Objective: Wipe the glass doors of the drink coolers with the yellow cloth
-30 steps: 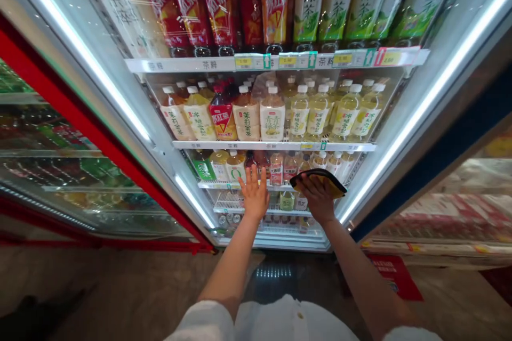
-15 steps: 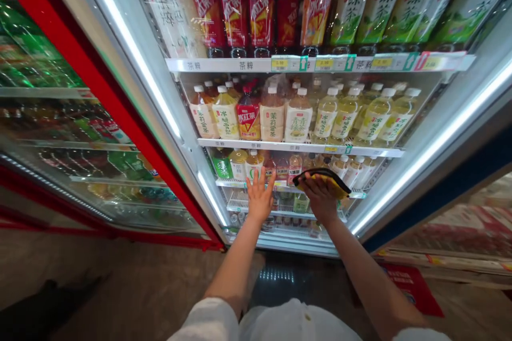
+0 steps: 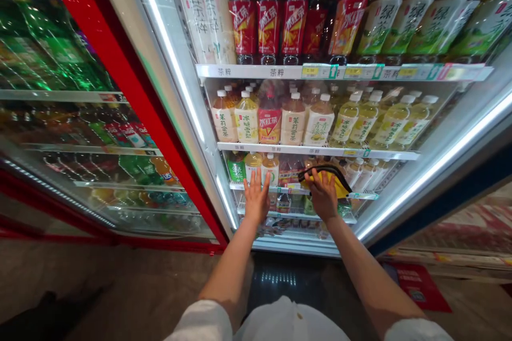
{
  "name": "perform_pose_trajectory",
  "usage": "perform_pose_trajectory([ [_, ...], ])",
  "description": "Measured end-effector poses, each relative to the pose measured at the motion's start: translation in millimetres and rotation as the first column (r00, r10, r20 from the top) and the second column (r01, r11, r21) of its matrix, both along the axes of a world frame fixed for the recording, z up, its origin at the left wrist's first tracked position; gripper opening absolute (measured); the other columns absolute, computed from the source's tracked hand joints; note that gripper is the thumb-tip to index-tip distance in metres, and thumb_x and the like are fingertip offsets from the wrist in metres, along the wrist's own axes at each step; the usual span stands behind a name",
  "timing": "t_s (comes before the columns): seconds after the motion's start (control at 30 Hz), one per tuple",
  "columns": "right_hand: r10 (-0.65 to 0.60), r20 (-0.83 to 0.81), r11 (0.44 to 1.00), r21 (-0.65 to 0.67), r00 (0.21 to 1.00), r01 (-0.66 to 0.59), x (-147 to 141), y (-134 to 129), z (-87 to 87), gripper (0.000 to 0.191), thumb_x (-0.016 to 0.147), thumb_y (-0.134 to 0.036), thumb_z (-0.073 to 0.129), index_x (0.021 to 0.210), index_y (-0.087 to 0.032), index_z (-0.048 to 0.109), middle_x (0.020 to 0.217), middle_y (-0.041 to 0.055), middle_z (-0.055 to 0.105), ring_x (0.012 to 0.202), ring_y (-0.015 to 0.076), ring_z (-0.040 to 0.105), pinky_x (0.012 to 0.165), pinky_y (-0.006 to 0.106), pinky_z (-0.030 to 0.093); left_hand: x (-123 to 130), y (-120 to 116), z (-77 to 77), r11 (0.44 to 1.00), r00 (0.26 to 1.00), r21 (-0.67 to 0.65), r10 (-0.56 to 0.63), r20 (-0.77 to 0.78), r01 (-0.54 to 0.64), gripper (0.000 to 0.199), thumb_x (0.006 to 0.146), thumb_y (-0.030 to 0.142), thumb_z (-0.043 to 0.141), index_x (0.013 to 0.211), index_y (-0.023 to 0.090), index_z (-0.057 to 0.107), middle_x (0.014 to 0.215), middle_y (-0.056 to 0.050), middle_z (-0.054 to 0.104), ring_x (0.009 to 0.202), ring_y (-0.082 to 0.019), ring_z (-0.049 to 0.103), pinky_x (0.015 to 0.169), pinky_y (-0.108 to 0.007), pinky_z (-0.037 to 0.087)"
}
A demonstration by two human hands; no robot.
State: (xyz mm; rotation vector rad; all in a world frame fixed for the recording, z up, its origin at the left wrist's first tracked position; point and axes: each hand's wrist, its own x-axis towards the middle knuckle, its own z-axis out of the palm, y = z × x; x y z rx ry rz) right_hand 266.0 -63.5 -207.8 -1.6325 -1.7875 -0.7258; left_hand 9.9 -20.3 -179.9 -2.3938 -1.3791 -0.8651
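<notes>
My left hand [image 3: 256, 197] is held up with its fingers spread and nothing in it, in front of the lower shelf of a glass-fronted drinks cooler. To its right, my right hand [image 3: 323, 194] has its fingers over a yellow cloth with a dark edge [image 3: 340, 184], which is spread against the front of the cooler. Behind the hands, small bottles stand on the lower shelf [image 3: 374, 195]. Above them, the middle shelf [image 3: 320, 149] carries white-capped tea bottles and a red-labelled bottle [image 3: 270, 121].
Large red and green-labelled bottles fill the top shelf [image 3: 260, 71]. A red door frame [image 3: 132, 98] slants down on the left, beside another cooler with green bottles [image 3: 60, 48]. A red mat [image 3: 420, 285] lies on the floor at right.
The camera view has shifted, so the shelves appear further right. My left hand has moved slightly left against the bottles, fingers still spread. My right hand remains on the cloth.
</notes>
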Motion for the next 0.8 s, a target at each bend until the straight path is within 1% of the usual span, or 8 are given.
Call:
perform_pose_trajectory([
  [0.1, -0.094, -0.113, 0.993, 0.066, 0.989, 0.101, -50.1, 17.2, 17.7, 0.061, 0.095, -0.011, 0.042, 0.153, -0.026, 0.046, 0.161, 0.0104, 0.043, 0.147, 0.0353, 0.037, 0.118, 0.069, 0.023, -14.0, 1.9, 1.4, 1.000, 1.000, 0.004, -0.016, -0.004, 0.016, 0.089, 0.079, 0.002, 0.058, 0.160, 0.025, 0.028, 0.171, -0.014, 0.013, 0.158, -0.032, 0.003, 0.125, -0.064, 0.012],
  [0.17, -0.051, -0.088, 0.997, 0.048, 0.995, 0.056, -72.2, 20.0, 12.4, 0.061, 0.094, -0.010, 0.044, 0.153, -0.027, 0.047, 0.160, 0.0095, 0.044, 0.146, 0.0339, 0.039, 0.120, 0.067, 0.023, -24.2, 2.6, 1.9, 0.999, 0.999, 0.001, -0.037, -0.014, 0.037, 0.089, 0.079, 0.003, 0.059, 0.159, 0.024, 0.029, 0.171, -0.015, 0.011, 0.158, -0.033, 0.004, 0.125, -0.065, 0.012],
  [0.23, 0.045, -0.012, 0.999, -0.010, 0.999, -0.045, -74.2, 14.6, -2.3, 0.062, 0.092, -0.006, 0.045, 0.149, -0.031, 0.051, 0.156, 0.0055, 0.051, 0.143, 0.0301, 0.044, 0.121, 0.061, 0.026, -35.5, 4.6, 2.8, 0.999, 0.999, 0.004, -0.049, -0.023, 0.049, 0.087, 0.079, 0.003, 0.058, 0.160, 0.023, 0.029, 0.171, -0.015, 0.011, 0.158, -0.033, 0.004, 0.125, -0.064, 0.012],
  [0.33, 0.122, 0.052, 0.990, -0.076, 0.991, -0.118, -53.4, 3.7, -15.6, 0.070, 0.087, 0.001, 0.044, 0.144, -0.038, 0.055, 0.151, -0.0001, 0.057, 0.141, 0.0245, 0.048, 0.122, 0.055, 0.029, -52.2, 11.1, 5.1, 0.997, 0.997, 0.020, -0.071, -0.033, 0.071, 0.087, 0.080, 0.004, 0.057, 0.160, 0.023, 0.029, 0.171, -0.015, 0.014, 0.158, -0.032, 0.005, 0.125, -0.064, 0.012],
  [0.43, -0.008, -0.007, 0.999, -0.041, 1.000, 0.007, -49.9, 8.4, 3.9, 0.070, 0.087, -0.001, 0.046, 0.149, -0.032, 0.051, 0.159, 0.0055, 0.047, 0.149, 0.0297, 0.037, 0.121, 0.060, 0.028, -64.4, 18.9, 8.1, 0.994, 0.995, 0.046, -0.096, -0.032, 0.098, 0.091, 0.079, 0.004, 0.057, 0.161, 0.024, 0.023, 0.171, -0.014, 0.014, 0.159, -0.032, 0.004, 0.125, -0.064, 0.011],
  [0.57, -0.159, -0.096, 0.987, 0.017, 0.983, 0.161, -101.3, 31.6, 37.0, 0.068, 0.089, -0.006, 0.049, 0.154, -0.026, 0.044, 0.166, 0.0118, 0.032, 0.153, 0.0389, 0.025, 0.118, 0.069, 0.027, -74.3, 22.9, 10.5, 0.992, 0.993, 0.060, -0.105, -0.045, 0.107, 0.094, 0.082, 0.006, 0.057, 0.163, 0.027, 0.014, 0.172, -0.013, 0.011, 0.159, -0.033, 0.004, 0.126, -0.064, 0.010],
  [0.67, -0.075, 0.000, 0.995, -0.073, 0.997, 0.075, -132.3, 31.7, 25.1, 0.072, 0.088, -0.004, 0.050, 0.155, -0.030, 0.043, 0.165, 0.0108, 0.036, 0.149, 0.0366, 0.035, 0.118, 0.067, 0.029, -84.3, 21.5, 11.5, 0.996, 0.993, 0.027, -0.077, -0.085, 0.080, 0.090, 0.085, 0.010, 0.059, 0.163, 0.028, 0.018, 0.172, -0.013, 0.012, 0.159, -0.035, 0.003, 0.126, -0.064, 0.009],
  [0.8, 0.030, 0.078, 0.975, -0.222, 0.996, -0.012, -124.7, 13.0, -1.1, 0.077, 0.086, -0.001, 0.050, 0.152, -0.039, 0.045, 0.158, 0.0026, 0.048, 0.145, 0.0286, 0.045, 0.120, 0.060, 0.032, -104.4, 21.4, 13.1, 0.999, 0.992, -0.016, -0.039, -0.119, 0.037, 0.087, 0.086, 0.012, 0.060, 0.162, 0.028, 0.022, 0.172, -0.012, 0.015, 0.158, -0.035, 0.006, 0.126, -0.065, 0.011],
])
